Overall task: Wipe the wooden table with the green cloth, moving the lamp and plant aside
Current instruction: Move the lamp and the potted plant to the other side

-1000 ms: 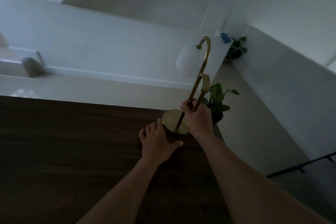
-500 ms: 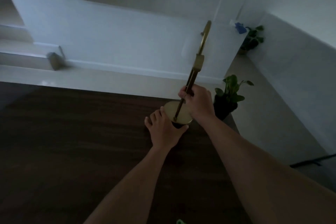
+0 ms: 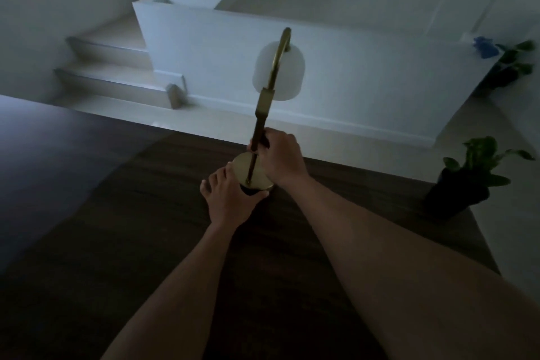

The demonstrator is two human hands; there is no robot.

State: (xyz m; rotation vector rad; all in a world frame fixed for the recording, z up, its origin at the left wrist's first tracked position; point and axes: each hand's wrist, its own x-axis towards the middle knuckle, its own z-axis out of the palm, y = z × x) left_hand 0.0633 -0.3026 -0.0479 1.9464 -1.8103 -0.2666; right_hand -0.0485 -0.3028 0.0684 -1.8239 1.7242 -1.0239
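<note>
No readable text or brand anywhere. Lamp: brass stem w/ hooked top, frosted white shade, round brass base, standing near the far edge of the dark wood desk. Right hand fingers closed round the lower stem; left hand fingers curled on the base's near rim. Plant in dark pot at desk's right corner, now well apart from lamp vs 0.5 s ago, when it stood just beside it.

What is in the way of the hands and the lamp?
Nothing. The right hand already grips the lamp by its stem, and the left hand holds its round base. The plant stands apart at the table's right corner.
</note>
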